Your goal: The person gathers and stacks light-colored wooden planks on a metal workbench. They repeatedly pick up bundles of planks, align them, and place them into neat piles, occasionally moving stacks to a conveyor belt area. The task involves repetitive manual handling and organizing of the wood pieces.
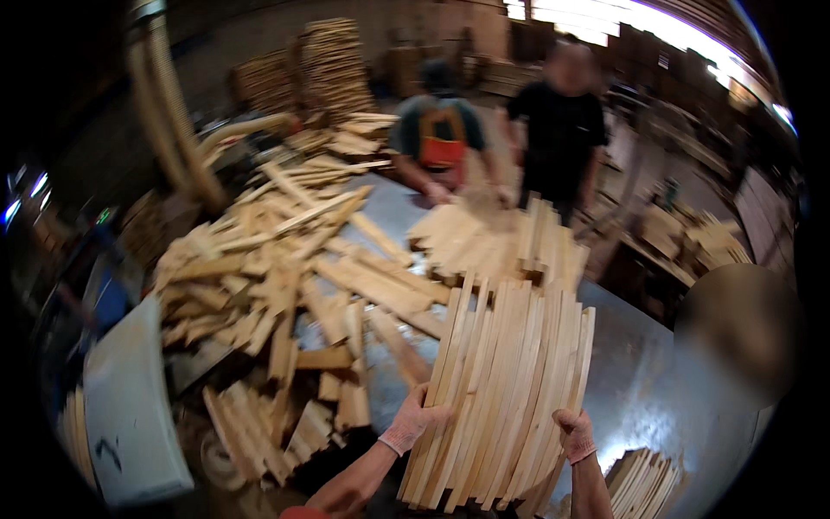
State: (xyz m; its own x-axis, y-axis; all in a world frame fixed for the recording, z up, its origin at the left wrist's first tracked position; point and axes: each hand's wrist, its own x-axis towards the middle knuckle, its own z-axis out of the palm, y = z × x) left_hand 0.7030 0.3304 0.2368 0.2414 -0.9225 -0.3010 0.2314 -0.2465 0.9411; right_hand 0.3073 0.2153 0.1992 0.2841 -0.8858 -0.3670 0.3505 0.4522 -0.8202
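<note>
While both gloved hands press in from either side, the bundle of thin wooden slats (501, 389) stands on edge on the metal table (640, 381), near and just right of centre. The left hand (415, 419) clamps the bundle's left face, fingers wrapped over the outer slat; the right hand (575, 432) pushes flat against the right face. Nothing ties these slats, so if either hand eases off, I judge the outer ones could fan out and slide across the slick metal. To the left sprawls a loose heap of offcuts (285, 277), touching nothing in hand, but a toppling bundle could knock into it. No box or bin shows clearly; a grey panel (130, 406) leans at near left, and a small stack of slats (644, 476) sits near right. Two workers (441, 138) stand at the far side.
</note>
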